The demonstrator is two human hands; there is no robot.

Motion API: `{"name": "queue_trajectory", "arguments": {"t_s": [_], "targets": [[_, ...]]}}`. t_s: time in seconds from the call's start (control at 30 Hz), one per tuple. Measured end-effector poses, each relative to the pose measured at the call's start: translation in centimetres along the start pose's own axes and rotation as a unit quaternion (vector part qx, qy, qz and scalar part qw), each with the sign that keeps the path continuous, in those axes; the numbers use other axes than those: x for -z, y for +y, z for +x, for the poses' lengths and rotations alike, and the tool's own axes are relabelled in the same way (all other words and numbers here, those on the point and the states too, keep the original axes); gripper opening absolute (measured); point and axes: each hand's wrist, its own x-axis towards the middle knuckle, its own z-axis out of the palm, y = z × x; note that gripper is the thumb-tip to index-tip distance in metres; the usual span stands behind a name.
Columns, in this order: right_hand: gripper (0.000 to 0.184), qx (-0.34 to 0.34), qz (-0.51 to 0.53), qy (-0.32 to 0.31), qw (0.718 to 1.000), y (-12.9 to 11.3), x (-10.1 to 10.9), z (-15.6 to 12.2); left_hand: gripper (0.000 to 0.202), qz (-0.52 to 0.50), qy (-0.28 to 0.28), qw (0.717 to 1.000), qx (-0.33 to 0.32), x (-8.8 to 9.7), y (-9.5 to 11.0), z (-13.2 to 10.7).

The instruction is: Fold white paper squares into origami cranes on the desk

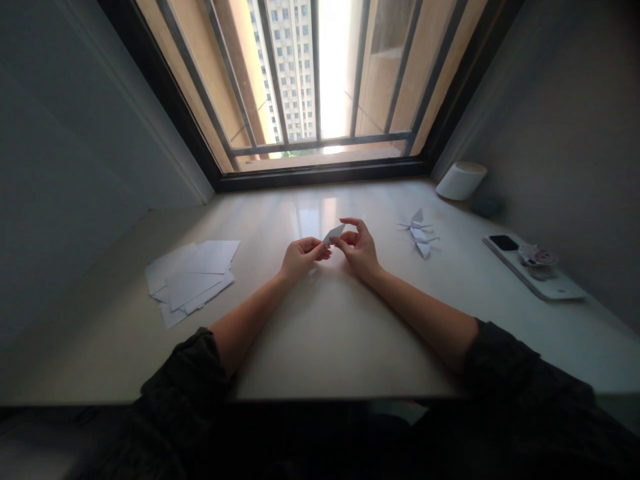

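Observation:
Between my two hands, a little above the table, is a small folded piece of white paper (334, 233) with a pointed upper corner. My left hand (302, 257) pinches its lower left end between thumb and fingers. On its right side, my right hand (361, 249) holds the lower edge with the thumb, while the index finger arches over near the tip. Fingers cover the paper's lower part, so its full shape is hidden. Two folded paper cranes (420, 233) lie close together to the right of my right hand.
Loose white paper sheets (197, 277) lie overlapping at the left. At the right are a phone (535, 270) with a decorated grip on its back, a white cup-like object (461, 181) and a dark rounded object (487, 206). A barred window (320, 177) borders the white table (340, 347).

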Motion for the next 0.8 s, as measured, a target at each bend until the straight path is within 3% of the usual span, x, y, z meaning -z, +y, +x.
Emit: {"name": "queue_trajectory", "arguments": {"t_s": [0.3,0.47,0.67,0.8], "targets": [[0.051,-0.011,-0.013,0.024,1.0,0.94,0.52,0.4,0.042,0.009,-0.012,1.0,0.016,0.04,-0.07,-0.04],[0.062,0.001,-0.027,0.001,1.0,0.71,0.7,0.37,0.043,0.009,-0.005,1.0,0.02,0.28,-0.31,0.04],[0.087,-0.031,0.0,-0.032,0.999,0.21,0.46,0.2,0.042,0.015,-0.013,1.0,0.017,0.08,-0.21,-0.17],[0.075,-0.054,0.031,-0.001,0.998,0.03,0.33,0.24,0.039,0.037,-0.013,0.999,0.018,-0.04,0.0,-0.26]]}}
